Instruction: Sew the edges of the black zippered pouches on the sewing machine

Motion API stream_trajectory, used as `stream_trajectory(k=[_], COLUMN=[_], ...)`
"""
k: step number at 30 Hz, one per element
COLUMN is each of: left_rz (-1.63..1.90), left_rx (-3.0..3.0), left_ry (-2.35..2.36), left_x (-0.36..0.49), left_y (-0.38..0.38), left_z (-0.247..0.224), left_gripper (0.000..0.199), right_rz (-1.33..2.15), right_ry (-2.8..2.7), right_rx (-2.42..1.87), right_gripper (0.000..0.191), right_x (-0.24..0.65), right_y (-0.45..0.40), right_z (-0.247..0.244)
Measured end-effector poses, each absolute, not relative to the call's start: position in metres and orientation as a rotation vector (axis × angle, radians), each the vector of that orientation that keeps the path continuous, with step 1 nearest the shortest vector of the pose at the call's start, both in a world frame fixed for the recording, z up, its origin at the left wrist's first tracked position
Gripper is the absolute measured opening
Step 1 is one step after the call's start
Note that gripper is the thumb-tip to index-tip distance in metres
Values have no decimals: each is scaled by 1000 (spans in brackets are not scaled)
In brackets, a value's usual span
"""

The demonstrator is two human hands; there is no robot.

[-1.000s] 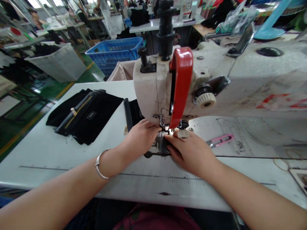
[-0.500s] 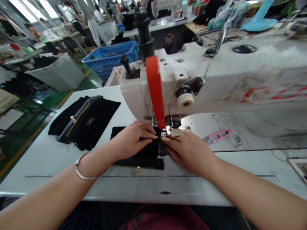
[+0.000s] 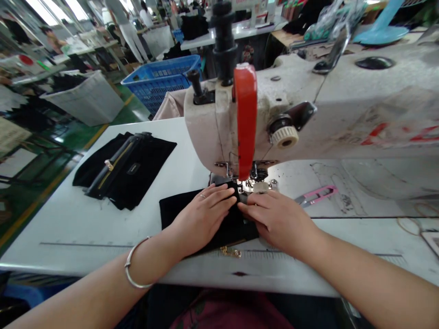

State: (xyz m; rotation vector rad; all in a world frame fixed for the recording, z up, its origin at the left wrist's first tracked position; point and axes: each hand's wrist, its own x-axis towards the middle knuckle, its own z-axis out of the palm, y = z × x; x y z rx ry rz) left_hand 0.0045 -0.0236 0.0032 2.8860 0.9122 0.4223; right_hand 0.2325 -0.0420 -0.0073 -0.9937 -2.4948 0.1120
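Observation:
A black fabric piece (image 3: 178, 205) with a zipper edge lies on the sewing table, its upper right corner by the presser foot (image 3: 245, 186). A gold zipper pull (image 3: 230, 252) hangs at its near edge. My left hand (image 3: 202, 214), with a ring and a bracelet, rests on the fabric, fingers lying flat and pointing toward the needle area. My right hand (image 3: 274, 217) is at the fabric's right edge, fingers bent and closed on it just below the presser foot. The sewing machine (image 3: 212, 119) stands over the work, and its red guard (image 3: 245, 119) hides part of the needle area.
A finished-looking black zippered piece (image 3: 140, 160) lies on the left of the table (image 3: 61, 224). Pink thread snips (image 3: 318, 194) lie right of my right hand. A blue basket (image 3: 161, 82) and white bin (image 3: 89, 100) stand beyond. People are at work in the background.
The black fabric has turned, its near edge now slanting up to the right. My left hand has moved right along it, and the zipper pull has shifted right. The camera view has shifted slightly.

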Motion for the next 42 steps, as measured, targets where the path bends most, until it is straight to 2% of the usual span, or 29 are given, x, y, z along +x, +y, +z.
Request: stream_trajectory(k=[7,12,15,29,42], left_rz=[359,241,255,361,483], left_rx=[2869,2798,2815,2728,2759], left_ry=[897,886,903,844,784], left_x=[3,8,10,0,1], left_y=[-15,-47,-60,-60,-20], left_z=[11,27,26,10,6], left_gripper=[31,42,38,40,35], right_rz=[132,256,286,273,335], right_ry=[-2491,-2425,-2415,-2551,-2468], right_rx=[-1046,-1039,-1068,-1011,-1108], right_gripper=[34,22,20,26,42], right_x=[231,239,241,238,234], right_y=[-39,-40,-40,-42,-40], right_z=[-10,-9,-6,-6,-9])
